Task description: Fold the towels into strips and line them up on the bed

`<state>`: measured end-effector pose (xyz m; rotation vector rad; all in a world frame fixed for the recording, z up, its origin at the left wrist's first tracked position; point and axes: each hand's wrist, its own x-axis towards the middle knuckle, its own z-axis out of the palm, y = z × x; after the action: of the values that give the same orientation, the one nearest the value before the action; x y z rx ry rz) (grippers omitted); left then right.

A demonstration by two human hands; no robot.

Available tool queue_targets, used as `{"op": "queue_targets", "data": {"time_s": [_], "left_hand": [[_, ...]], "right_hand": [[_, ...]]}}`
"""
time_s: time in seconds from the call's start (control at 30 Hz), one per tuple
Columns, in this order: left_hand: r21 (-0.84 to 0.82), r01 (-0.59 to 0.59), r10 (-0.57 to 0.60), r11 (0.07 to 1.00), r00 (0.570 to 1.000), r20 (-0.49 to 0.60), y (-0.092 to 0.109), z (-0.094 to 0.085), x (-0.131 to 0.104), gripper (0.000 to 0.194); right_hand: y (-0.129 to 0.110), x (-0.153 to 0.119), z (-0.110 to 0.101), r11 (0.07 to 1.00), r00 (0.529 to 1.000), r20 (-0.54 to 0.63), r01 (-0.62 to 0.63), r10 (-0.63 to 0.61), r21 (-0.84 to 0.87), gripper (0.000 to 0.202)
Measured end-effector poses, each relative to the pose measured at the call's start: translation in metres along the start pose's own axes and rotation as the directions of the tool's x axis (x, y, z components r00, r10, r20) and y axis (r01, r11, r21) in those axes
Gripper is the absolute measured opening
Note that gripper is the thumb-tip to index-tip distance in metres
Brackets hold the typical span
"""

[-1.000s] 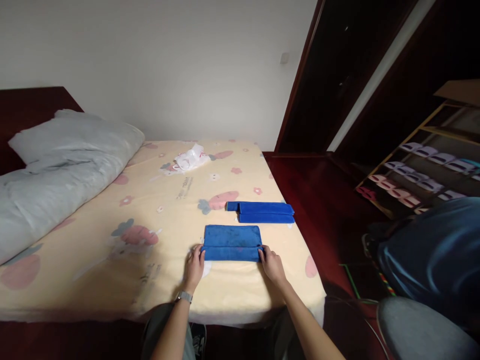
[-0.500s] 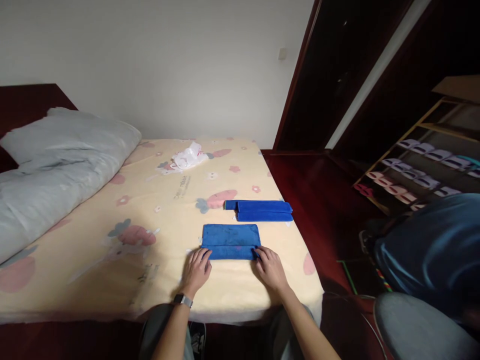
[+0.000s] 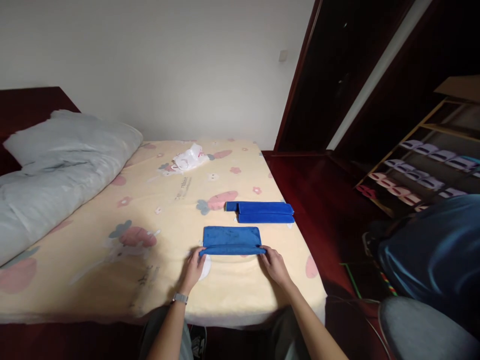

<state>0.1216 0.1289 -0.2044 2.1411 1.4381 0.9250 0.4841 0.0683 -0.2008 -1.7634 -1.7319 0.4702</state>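
The near blue cloth point(image 3: 231, 237) is pinched at its near corners by the left hand point(image 3: 195, 262) and the right hand point(image 3: 273, 262); it is laid on the bed point(image 3: 157, 270), just before the folded blue cloths point(image 3: 266, 212).

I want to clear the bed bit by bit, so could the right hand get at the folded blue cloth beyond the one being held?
Probably yes: the right hand grips the near cloth, but nothing visible covers the farther folded cloth.
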Motion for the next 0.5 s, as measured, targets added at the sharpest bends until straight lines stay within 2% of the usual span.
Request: {"op": "queue_targets", "data": {"time_s": [0.2,0.27,0.37,0.5], "left_hand": [[-0.131,0.101,-0.1,0.986,0.995,0.009,0.001,-0.006,-0.002,0.034],[-0.117,0.11,-0.109,0.987,0.994,0.014,0.0,-0.004,-0.002,0.036],[0.001,0.088,-0.088,0.996,0.996,0.009,0.001,0.0,-0.001,0.038],[0.263,0.046,-0.02,0.964,0.995,-0.101,0.008,0.001,0.001,0.034]], "right_hand": [[0.006,-0.004,-0.018,0.998,0.991,0.122,-0.05,0.046,0.03,0.044],[0.008,-0.006,-0.018,0.996,0.983,0.169,-0.077,0.07,0.035,0.044],[0.008,-0.007,-0.011,0.994,0.978,0.179,-0.112,0.111,-0.004,0.043],[-0.004,-0.007,-0.001,0.977,0.992,0.027,-0.121,0.127,-0.176,0.039]]}}
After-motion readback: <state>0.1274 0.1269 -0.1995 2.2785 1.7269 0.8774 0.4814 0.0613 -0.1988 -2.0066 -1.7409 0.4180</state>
